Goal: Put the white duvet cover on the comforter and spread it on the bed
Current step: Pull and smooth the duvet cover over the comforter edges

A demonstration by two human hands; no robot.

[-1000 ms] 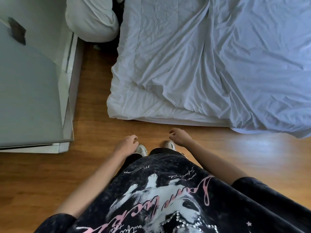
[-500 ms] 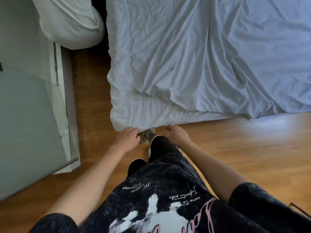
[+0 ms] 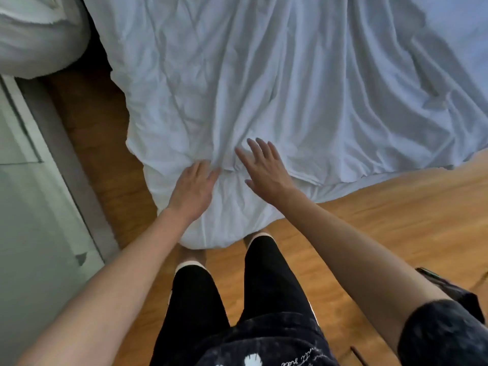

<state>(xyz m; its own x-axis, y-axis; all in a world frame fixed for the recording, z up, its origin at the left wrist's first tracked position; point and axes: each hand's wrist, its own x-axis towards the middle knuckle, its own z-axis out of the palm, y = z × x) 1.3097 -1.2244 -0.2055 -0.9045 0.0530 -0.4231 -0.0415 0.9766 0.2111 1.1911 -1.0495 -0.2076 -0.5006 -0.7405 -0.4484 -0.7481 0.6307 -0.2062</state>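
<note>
A: What are the fingers doing?

B: The left hand (image 3: pixel 191 190) lies flat, fingers straight and together, tips on the crumpled white duvet cover (image 3: pixel 264 83) near its front left corner. The right hand (image 3: pixel 265 167) is spread wide just beside it, fingers relaxed; whether they touch the cloth I cannot tell. Neither grasps anything.

A: And the cover itself?

B: It lies rumpled over the thick white comforter (image 3: pixel 227 220), whose rounded corner shows beneath its hem and hangs towards the person's black-trousered legs (image 3: pixel 266 276).

A: Around that?

B: Orange-brown wooden floor (image 3: pixel 390 212) along the front edge, a white pillow (image 3: pixel 34 35) beyond the left corner.
</note>
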